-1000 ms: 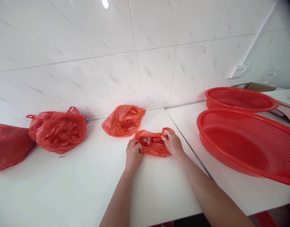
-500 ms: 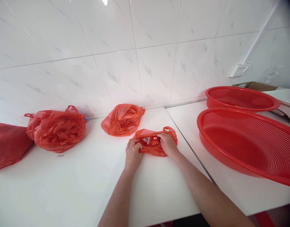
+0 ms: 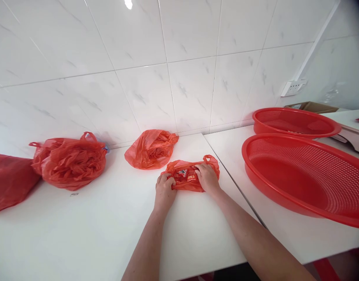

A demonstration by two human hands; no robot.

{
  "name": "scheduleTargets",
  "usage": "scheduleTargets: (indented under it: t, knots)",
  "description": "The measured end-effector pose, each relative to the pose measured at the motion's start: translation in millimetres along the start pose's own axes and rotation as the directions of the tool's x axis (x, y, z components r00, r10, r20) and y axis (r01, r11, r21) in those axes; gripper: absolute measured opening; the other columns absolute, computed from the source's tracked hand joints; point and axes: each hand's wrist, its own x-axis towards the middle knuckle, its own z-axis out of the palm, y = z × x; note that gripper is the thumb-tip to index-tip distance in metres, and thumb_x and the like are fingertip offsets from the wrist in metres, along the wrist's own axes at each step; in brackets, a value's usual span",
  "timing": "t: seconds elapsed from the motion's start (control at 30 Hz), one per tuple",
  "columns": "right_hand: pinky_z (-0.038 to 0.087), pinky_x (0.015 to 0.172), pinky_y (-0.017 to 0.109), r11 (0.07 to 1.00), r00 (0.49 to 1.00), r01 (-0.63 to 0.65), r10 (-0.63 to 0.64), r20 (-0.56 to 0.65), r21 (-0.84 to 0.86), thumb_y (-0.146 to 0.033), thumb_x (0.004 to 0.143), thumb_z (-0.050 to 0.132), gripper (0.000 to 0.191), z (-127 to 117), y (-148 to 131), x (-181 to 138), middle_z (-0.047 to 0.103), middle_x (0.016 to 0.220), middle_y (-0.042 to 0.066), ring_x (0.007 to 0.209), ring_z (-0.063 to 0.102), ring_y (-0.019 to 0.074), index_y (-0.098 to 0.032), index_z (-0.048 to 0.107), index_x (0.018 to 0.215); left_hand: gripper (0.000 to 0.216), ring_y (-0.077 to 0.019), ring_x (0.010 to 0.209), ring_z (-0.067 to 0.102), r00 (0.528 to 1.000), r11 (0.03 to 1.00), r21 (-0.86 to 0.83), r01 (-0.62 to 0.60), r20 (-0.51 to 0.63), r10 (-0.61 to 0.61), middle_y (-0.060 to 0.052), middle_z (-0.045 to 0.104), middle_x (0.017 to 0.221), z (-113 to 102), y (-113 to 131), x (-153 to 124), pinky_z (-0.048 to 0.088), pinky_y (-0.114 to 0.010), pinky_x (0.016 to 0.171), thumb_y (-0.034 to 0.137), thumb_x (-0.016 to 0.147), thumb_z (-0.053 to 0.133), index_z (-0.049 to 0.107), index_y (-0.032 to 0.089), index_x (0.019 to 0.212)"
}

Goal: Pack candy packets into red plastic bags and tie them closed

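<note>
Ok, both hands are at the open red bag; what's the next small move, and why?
I'd probably have the right hand nudge the lettered red packet flatter: it shows in the mouth of the red bag, right beside that hand, while the left hand is at the bag's left end, placed to steady it.

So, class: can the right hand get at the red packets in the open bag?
Likely yes: the right hand is at the bag, beside the packets, which show through its open mouth.
</note>
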Motion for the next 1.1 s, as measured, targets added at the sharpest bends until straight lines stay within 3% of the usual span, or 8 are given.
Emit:
scheduleTargets:
  t: [0.2, 0.3, 0.4, 0.6, 0.67, 0.77, 0.93, 1.1]
  knots:
    - [0.042, 0.085, 0.036, 1.000, 0.999, -0.010, 0.011, 0.039, -0.025, -0.016, 0.090, 0.041, 0.028, 1, 1, -1, 0.063, 0.103, 0.007, 0.100, 0.052, 0.0212, -0.018, 0.062, 0.107, 0.021, -0.0228, 0.106, 0.049, 1.000, 1.000, 0.001, 0.003, 0.015, -0.003, -0.006, 0.058, 0.107, 1, -1, -1, 0.044, -0.038, 0.089, 0.000, 0.062, 0.051, 0.056, 0.019, 0.065]
    - [0.043, 0.087, 0.036, 1.000, 1.000, 0.005, -0.005, -0.023, 0.016, -0.012, 0.086, 0.044, 0.031, -2, 0, -1, 0.061, 0.108, 0.007, 0.105, 0.051, 0.0216, -0.018, 0.061, 0.111, 0.020, -0.0235, 0.108, 0.049, 1.000, 1.000, 0.005, 0.003, 0.023, -0.003, -0.006, 0.057, 0.108, 1, -1, 0, 0.044, -0.039, 0.089, 0.000, 0.062, 0.051, 0.056, 0.020, 0.065]
    - [0.045, 0.085, 0.034, 0.990, 0.995, 0.066, -0.057, -0.077, 0.122, -0.012, 0.084, 0.049, 0.023, -6, -6, -3, 0.063, 0.101, 0.004, 0.099, 0.054, 0.0196, -0.021, 0.064, 0.099, 0.020, -0.0239, 0.109, 0.049, 0.999, 1.000, 0.012, 0.004, 0.035, -0.005, -0.006, 0.057, 0.109, 1, -1, -1, 0.043, -0.039, 0.089, 0.001, 0.062, 0.053, 0.057, 0.020, 0.066]
    - [0.045, 0.077, 0.031, 0.993, 0.976, 0.080, -0.096, 0.196, 0.092, -0.016, 0.075, 0.062, 0.012, -2, -10, -8, 0.062, 0.091, 0.002, 0.090, 0.056, 0.0193, -0.022, 0.067, 0.084, 0.011, -0.0281, 0.118, 0.045, 0.996, 0.998, 0.050, 0.045, 0.078, -0.049, -0.005, 0.057, 0.119, -4, 5, -1, 0.036, -0.047, 0.096, 0.014, 0.065, 0.066, 0.059, 0.022, 0.067]
    - [0.044, 0.073, 0.030, 0.995, 0.969, 0.076, -0.089, 0.229, 0.065, -0.015, 0.074, 0.063, 0.012, 0, -8, -9, 0.061, 0.090, 0.003, 0.088, 0.055, 0.0196, -0.021, 0.068, 0.083, 0.014, -0.0302, 0.123, 0.041, 0.994, 0.998, 0.038, 0.044, 0.100, -0.047, -0.006, 0.057, 0.122, -7, 7, 0, 0.031, -0.051, 0.101, 0.029, 0.067, 0.072, 0.059, 0.022, 0.066]
    - [0.043, 0.071, 0.029, 0.997, 0.965, 0.071, -0.080, 0.249, 0.043, -0.016, 0.076, 0.062, 0.010, 1, -6, -9, 0.060, 0.090, 0.003, 0.087, 0.054, 0.0188, -0.021, 0.067, 0.083, 0.027, -0.0293, 0.126, 0.040, 0.992, 0.998, 0.020, 0.054, 0.117, -0.056, -0.004, 0.060, 0.121, -11, 8, 2, 0.024, -0.055, 0.104, 0.043, 0.078, 0.062, 0.060, 0.022, 0.063]
    - [0.042, 0.072, 0.028, 0.998, 0.967, 0.048, -0.057, 0.247, 0.045, -0.018, 0.076, 0.063, 0.007, 0, -7, -9, 0.060, 0.089, 0.002, 0.086, 0.054, 0.0179, -0.020, 0.064, 0.082, 0.028, -0.0267, 0.118, 0.047, 0.985, 0.993, 0.031, 0.110, 0.129, -0.113, -0.002, 0.064, 0.112, -8, 6, 3, 0.017, -0.060, 0.105, 0.033, 0.082, 0.059, 0.057, 0.020, 0.057]
    - [0.042, 0.072, 0.028, 0.996, 0.973, 0.006, -0.027, 0.230, 0.092, -0.020, 0.078, 0.062, 0.004, -2, -8, -9, 0.060, 0.087, 0.001, 0.087, 0.055, 0.0171, -0.020, 0.064, 0.081, 0.013, -0.0227, 0.102, 0.053, 0.991, 0.996, -0.020, 0.091, 0.100, -0.088, -0.003, 0.062, 0.101, -4, 2, 2, 0.037, -0.046, 0.096, 0.021, 0.068, 0.070, 0.057, 0.021, 0.069]
